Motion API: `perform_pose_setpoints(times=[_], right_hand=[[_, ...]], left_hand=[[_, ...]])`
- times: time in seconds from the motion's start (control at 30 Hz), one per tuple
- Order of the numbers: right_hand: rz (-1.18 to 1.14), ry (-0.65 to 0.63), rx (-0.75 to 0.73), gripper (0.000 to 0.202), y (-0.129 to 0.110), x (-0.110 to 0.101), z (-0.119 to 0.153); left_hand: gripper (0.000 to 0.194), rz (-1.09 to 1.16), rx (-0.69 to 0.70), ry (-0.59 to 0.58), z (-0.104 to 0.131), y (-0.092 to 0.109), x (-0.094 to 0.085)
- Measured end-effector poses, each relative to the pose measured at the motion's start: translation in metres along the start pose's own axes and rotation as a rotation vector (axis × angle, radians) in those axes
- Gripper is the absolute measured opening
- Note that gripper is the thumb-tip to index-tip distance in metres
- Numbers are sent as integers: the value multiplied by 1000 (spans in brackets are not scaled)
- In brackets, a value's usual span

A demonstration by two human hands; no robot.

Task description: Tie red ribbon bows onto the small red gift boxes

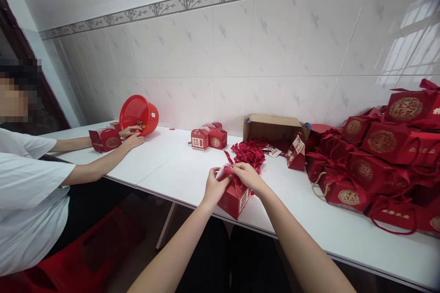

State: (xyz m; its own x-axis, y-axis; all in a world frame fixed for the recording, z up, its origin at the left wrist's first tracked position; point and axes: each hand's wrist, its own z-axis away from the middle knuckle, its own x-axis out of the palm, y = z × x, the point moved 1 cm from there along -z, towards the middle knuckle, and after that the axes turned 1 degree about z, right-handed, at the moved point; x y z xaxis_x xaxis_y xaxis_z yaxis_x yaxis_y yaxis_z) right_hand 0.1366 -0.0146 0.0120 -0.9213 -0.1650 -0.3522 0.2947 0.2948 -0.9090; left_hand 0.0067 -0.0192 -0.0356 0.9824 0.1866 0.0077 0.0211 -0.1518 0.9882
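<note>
A small red gift box (234, 200) with gold characters stands at the table's near edge in front of me. My left hand (216, 187) is closed at the top of the box, its fingers around a red ribbon (228, 170) and against a white tag (221, 172). My right hand (248, 176) pinches the same ribbon from the other side. Fingers partly hide where the ribbon meets the box. Just behind my right hand lies a heap of dark red ribbons (248, 154).
A large pile of red gift boxes (369, 167) rises at the right. An open cardboard box (275, 121) lies against the wall. Several red boxes (208, 137) stand mid-table. At the left, a co-worker's hands (134, 139) reach to a tipped red bucket (151, 121).
</note>
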Motion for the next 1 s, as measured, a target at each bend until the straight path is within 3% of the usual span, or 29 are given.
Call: perform_pose_setpoints(times=[0.2,0.3,0.43,0.63,0.73,0.8,0.9,1.0], right_hand=[[36,-21,-21,19,3,-5,-6],[39,-63,-38,19,3,-10,-7],[41,-104,-46,19,3,-15,-5],[39,-125,-55,23,0,-14,-2],[33,-72,-66,27,-4,-16,0],[15,29,-74,33,-6,-19,4],[-28,207,-80,41,-3,-29,15],[-28,262,-56,43,9,-38,29]], left_hand=[[50,-46,126,-125,19,10,-1],[42,7,93,-191,24,19,-6],[43,49,32,-252,15,30,-11],[22,-74,73,-324,2,36,-12],[19,-141,87,-325,0,32,-16],[19,-214,88,-308,-4,25,-22],[18,-350,85,-271,-10,13,-40],[15,-464,85,-197,-13,5,-61]])
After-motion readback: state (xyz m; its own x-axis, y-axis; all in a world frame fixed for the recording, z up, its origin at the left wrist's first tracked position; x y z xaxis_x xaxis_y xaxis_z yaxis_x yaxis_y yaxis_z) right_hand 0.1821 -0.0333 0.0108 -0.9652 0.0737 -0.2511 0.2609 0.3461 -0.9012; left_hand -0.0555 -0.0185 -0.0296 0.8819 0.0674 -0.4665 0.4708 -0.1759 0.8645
